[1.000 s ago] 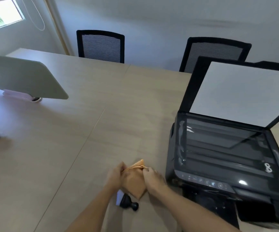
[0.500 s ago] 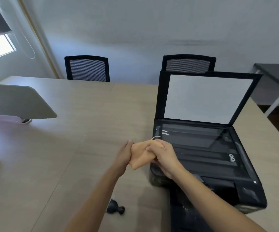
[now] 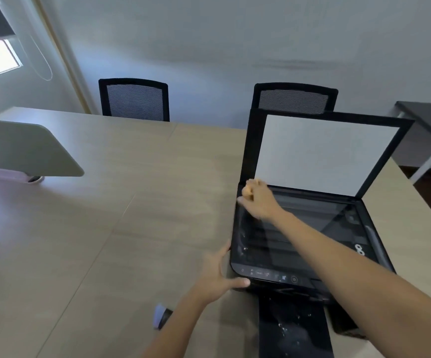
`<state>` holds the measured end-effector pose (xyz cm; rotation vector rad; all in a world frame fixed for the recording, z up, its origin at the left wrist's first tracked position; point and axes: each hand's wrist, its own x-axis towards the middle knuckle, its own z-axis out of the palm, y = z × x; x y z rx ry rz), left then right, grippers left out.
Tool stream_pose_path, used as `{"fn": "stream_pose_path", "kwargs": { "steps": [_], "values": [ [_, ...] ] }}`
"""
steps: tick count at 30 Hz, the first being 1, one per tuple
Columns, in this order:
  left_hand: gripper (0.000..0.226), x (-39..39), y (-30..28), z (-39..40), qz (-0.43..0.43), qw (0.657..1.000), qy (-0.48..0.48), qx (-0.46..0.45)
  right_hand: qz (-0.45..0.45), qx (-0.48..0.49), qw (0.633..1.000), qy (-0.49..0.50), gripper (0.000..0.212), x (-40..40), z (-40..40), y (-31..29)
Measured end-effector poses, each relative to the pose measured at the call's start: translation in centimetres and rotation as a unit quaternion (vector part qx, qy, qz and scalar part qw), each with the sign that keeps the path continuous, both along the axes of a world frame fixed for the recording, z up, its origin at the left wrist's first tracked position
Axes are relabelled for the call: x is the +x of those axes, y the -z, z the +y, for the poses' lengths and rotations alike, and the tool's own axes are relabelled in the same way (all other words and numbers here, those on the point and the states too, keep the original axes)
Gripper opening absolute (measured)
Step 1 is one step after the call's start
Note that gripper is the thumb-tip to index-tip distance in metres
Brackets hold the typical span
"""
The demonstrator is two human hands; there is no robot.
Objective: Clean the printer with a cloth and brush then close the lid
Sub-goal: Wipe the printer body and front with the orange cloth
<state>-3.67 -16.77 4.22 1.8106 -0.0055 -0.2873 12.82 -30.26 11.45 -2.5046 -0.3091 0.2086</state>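
Up at about one o'clock in the head view, the right hand is bunched into a fist around the orange cloth, only a corner of which shows, and it sits at the far left corner of the glass, close under the hinge edge of the raised lid. At about six o'clock the left hand lies with fingers spread and the thumb stretched along the front left corner of the printer, palm on the table just beside the machine's left edge. The paper tray, speckled with white bits, juts out toward the near edge at five o'clock. The brush lies on the table at seven o'clock, partly hidden by the left forearm. From nine to eleven o'clock the tabletop lies open, bounded by a grey panel at ten o'clock and two chairs along the far edge.
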Motion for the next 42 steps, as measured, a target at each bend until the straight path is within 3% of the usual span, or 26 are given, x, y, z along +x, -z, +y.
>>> {"fn": "stream_pose_path", "kwargs": {
  "steps": [2, 6, 12, 16, 20, 24, 29, 32, 36, 40, 42],
  "values": [
    [0.094, 0.0, 0.3, -0.1, -0.014, 1.000, -0.026, 0.011, 0.066, -0.097, 0.991, -0.061, 0.073, 0.2, 1.2, 2.2],
    [0.096, 0.0, 0.7, -0.1, -0.019, 0.997, -0.060, 0.038, 0.026, -0.142, 0.986, -0.081, 0.065, -0.1, 1.3, 4.1],
    [0.097, 0.2, 1.2, 0.0, -0.008, 0.996, -0.075, 0.049, -0.031, -0.103, 0.982, -0.157, 0.056, -5.3, -1.2, 6.0],
    [0.097, 0.3, 1.4, 0.1, -0.007, 0.997, -0.069, 0.036, -0.031, -0.097, 0.986, -0.135, 0.049, -1.5, -0.5, 4.4],
    [0.099, 0.1, 1.2, 0.2, -0.008, 0.996, -0.078, 0.034, -0.011, -0.074, 0.992, -0.100, 0.028, 2.1, 0.6, 3.2],
    [0.097, 0.1, 1.7, 0.1, -0.006, 0.997, -0.069, 0.032, 0.010, -0.034, 0.991, -0.130, 0.032, -1.5, -0.4, 3.4],
    [0.087, 0.2, 2.6, 0.2, -0.007, 0.997, -0.073, 0.030, 0.026, -0.049, 0.982, -0.182, 0.058, -5.2, -1.7, 4.4],
    [0.101, 0.0, 2.8, 0.3, -0.006, 0.998, -0.065, 0.020, 0.025, -0.044, 0.990, -0.133, 0.054, -2.4, 0.0, 3.7],
    [0.101, -0.1, 2.7, 0.1, -0.012, 0.997, -0.072, 0.030, 0.016, -0.047, 0.995, -0.085, 0.061, -0.6, 1.4, 3.4],
    [0.101, -0.1, 3.0, 0.0, -0.014, 0.996, -0.083, 0.044, 0.023, 0.051, 0.989, -0.136, 0.031, -5.2, 0.1, 2.6],
    [0.101, -0.1, 3.3, 0.0, -0.018, 0.995, -0.084, 0.044, 0.020, 0.040, 0.985, -0.167, 0.042, -8.2, -0.9, 3.1]
  ]
}}
